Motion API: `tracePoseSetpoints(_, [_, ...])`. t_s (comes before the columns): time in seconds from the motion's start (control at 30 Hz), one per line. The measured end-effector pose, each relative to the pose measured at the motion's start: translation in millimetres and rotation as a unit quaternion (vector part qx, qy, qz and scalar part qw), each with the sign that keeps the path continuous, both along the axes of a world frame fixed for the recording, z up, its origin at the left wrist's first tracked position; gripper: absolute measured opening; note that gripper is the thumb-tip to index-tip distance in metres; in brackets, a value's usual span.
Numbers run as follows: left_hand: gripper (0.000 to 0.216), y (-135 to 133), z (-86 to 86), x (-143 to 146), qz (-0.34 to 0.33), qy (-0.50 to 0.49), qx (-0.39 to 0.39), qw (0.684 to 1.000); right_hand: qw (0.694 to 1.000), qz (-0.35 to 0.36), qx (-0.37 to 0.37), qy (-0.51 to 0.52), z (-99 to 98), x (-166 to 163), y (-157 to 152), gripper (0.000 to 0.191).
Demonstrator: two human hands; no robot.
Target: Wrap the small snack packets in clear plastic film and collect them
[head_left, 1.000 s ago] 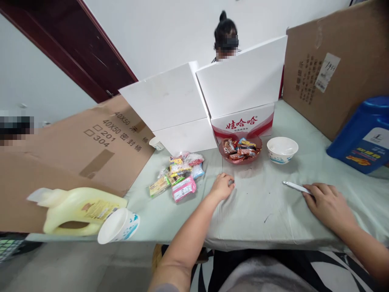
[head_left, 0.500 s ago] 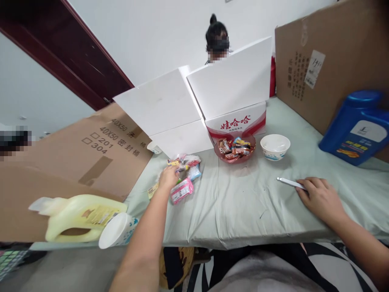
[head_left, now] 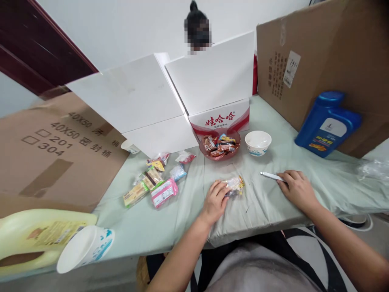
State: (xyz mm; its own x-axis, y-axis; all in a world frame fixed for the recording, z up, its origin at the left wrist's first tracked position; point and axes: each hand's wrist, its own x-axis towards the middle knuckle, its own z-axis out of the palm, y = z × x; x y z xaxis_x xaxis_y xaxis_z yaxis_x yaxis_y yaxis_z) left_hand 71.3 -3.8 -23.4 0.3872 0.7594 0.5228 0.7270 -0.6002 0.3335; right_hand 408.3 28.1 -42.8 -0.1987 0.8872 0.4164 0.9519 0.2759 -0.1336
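Observation:
My left hand [head_left: 215,200] rests on the pale green table cloth [head_left: 267,202] with its fingers curled on a clear snack packet [head_left: 234,185] in front of me. My right hand [head_left: 297,189] lies on the cloth to the right, its fingers closed over the end of a white pen-like tool [head_left: 270,175]. A pile of several snack packets [head_left: 158,180] lies to the left of my left hand. Behind the packet stand a reddish bowl of wrapped sweets [head_left: 219,144] and an empty white paper bowl [head_left: 258,142].
White boards [head_left: 152,101] and a red-and-white carton [head_left: 220,119] stand at the back, a person's head above them. Brown cardboard walls [head_left: 319,52] flank the table. A blue jug [head_left: 326,123] stands right. A yellow bottle [head_left: 39,235] and a tipped paper cup [head_left: 85,249] lie left.
My left hand went to the snack pile, took a clear packet and brought it to the cloth in front of me. My right hand stayed on the white tool. The camera turned left.

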Motion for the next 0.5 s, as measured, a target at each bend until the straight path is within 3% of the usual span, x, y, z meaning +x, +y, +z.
tracePoseSetpoints(0.13, [0.029, -1.0, -12.0, -3.2, 0.02, -0.061, -0.029, 0.997, 0.998, 0.021, -0.003, 0.052, 5.2, -9.6, -2.0, 0.033])
tracePoseSetpoints(0.27, [0.055, 3.6, -13.3, -10.2, 0.057, -0.127, -0.023, 0.99, 0.986, 0.126, -0.029, 0.103, 23.6, -55.6, -12.1, 0.032])
tracePoseSetpoints(0.4, [0.067, 4.7, -18.0, -11.3, 0.103, -0.142, -0.051, 0.983, 0.975, 0.213, -0.05, 0.046, 45.7, -115.6, -19.7, 0.028])
tracePoseSetpoints(0.5, [0.065, 3.5, -19.8, -13.3, 0.115, -0.154, -0.071, 0.979, 0.97, 0.232, -0.077, -0.006, 53.0, -135.2, -17.3, 0.024])
